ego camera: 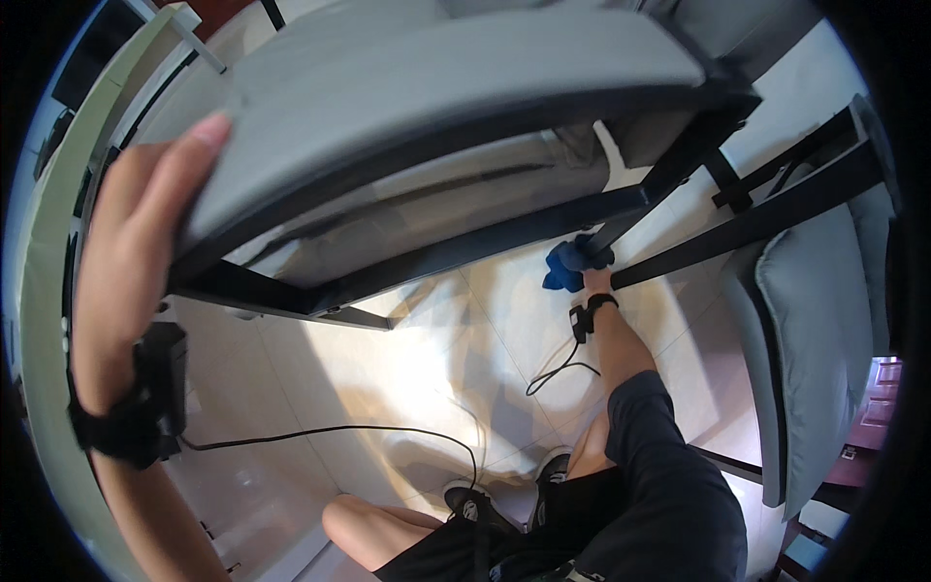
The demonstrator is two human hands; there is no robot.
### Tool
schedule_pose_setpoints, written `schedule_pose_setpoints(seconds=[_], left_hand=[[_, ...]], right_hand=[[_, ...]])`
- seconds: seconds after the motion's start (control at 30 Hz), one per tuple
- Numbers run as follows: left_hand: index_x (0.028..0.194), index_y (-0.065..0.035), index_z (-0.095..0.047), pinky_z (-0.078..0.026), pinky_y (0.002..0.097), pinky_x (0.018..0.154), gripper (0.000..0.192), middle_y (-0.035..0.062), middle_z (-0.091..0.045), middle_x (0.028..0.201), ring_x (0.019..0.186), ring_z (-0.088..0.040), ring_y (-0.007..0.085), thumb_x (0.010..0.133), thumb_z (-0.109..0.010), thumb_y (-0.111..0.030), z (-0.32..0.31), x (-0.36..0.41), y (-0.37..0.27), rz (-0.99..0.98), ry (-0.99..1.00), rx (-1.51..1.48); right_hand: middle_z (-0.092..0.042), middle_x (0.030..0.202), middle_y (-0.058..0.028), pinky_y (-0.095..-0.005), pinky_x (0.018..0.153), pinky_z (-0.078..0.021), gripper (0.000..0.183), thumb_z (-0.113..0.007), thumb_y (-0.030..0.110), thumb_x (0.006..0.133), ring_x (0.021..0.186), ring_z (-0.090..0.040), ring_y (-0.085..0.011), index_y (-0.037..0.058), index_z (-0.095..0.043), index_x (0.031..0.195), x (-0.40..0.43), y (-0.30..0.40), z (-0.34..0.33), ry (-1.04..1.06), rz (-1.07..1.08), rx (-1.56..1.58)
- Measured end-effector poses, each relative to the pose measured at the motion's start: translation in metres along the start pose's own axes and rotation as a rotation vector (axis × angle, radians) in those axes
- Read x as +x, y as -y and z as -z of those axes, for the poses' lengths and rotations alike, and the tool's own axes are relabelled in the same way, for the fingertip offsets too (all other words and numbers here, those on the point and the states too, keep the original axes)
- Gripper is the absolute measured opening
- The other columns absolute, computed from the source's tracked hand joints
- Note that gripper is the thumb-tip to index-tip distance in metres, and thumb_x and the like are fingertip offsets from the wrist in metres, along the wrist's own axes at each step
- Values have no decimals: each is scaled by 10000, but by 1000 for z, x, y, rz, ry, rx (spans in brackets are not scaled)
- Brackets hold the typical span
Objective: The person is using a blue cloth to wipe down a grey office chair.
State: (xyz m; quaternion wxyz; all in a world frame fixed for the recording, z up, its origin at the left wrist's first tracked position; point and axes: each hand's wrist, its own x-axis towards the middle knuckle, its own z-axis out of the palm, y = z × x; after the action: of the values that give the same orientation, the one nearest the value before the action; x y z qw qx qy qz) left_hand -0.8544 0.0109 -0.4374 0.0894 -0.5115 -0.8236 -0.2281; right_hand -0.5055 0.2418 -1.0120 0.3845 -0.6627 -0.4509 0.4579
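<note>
My left hand [138, 218] grips the side edge of a tilted chair with a grey padded surface [451, 80] and a dark frame [480, 236]. Its thumb lies on the padding, and the other fingers are partly hidden. Low on the right, my right hand [598, 279] holds a blue cloth [564, 266] against the lower end of a dark chair leg [624, 225]. The cloth bunches around that leg and covers most of my fingers. Black straps with small devices [164, 385] sit on both wrists, and cables hang from them.
A second chair with a grey cushion [822, 349] and dark legs stands close on the right. At the left runs a pale green table edge [44, 349]. My shoes [473, 502] rest on the glossy tiled floor [407, 371], where a black cable [327, 431] hangs across.
</note>
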Motion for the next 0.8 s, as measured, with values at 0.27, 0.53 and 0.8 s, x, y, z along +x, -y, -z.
schedule_pose_setpoints(seconds=[0.27,0.53,0.8], left_hand=[[747,95,-620,-396,321,552,637,173,-474,508,487,-473,236,864,-461,-510,7,8,-27,-116,236,-127],[710,63,-625,-418,352,587,666,171,-493,515,528,-512,287,840,-452,-567,14,2,-26,-84,173,-22],[708,58,-622,-428,372,612,683,190,-529,551,575,-544,319,834,-442,-588,8,10,-33,-90,219,-31]], right_hand=[[-638,1015,-75,-343,717,-472,425,-701,240,707,895,-606,-210,56,-609,1079,-71,122,34,-28,-246,480],[-557,1180,-73,-352,942,-437,350,-517,230,907,1074,-548,-210,63,-491,1213,-171,251,118,221,189,1013],[-598,1082,-177,-378,860,-463,383,-542,237,880,985,-590,-284,-10,-507,1170,-229,221,43,304,582,429]])
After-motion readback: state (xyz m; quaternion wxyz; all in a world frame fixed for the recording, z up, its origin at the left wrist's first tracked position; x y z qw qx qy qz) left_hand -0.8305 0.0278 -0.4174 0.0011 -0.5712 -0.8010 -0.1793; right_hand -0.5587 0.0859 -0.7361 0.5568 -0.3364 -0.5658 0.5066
